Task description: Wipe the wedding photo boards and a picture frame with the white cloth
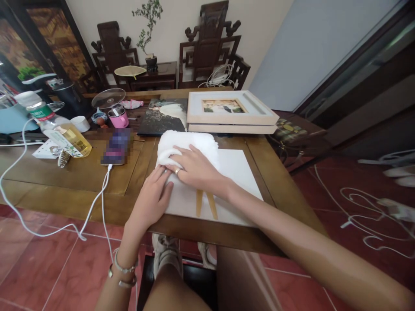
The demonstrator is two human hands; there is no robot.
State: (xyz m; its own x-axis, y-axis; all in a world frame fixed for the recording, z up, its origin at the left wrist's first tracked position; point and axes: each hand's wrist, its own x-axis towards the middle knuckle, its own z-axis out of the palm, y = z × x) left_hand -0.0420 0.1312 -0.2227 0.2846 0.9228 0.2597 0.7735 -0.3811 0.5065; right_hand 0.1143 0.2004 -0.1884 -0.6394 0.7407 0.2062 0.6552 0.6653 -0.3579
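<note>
A white fluffy cloth (194, 144) lies on the far part of a white flat board (236, 172) on the wooden table (78, 177). My right hand (194, 168), wearing a ring, lies flat on the cloth's near edge with fingers stretched out and a fold of cloth under the fingertips. My left hand (152, 198) rests open on the board's left near corner, its fingertips touching the right hand. Two thin yellow strips (205, 204) lie on the board near my right wrist.
Stacked white picture frames (231, 113) and a dark photo print (164, 116) lie beyond the cloth. A phone (116, 147) with a white cable (97, 203), a bottle (61, 129), a pink cup (118, 117) and small items sit left. Carved chairs stand behind.
</note>
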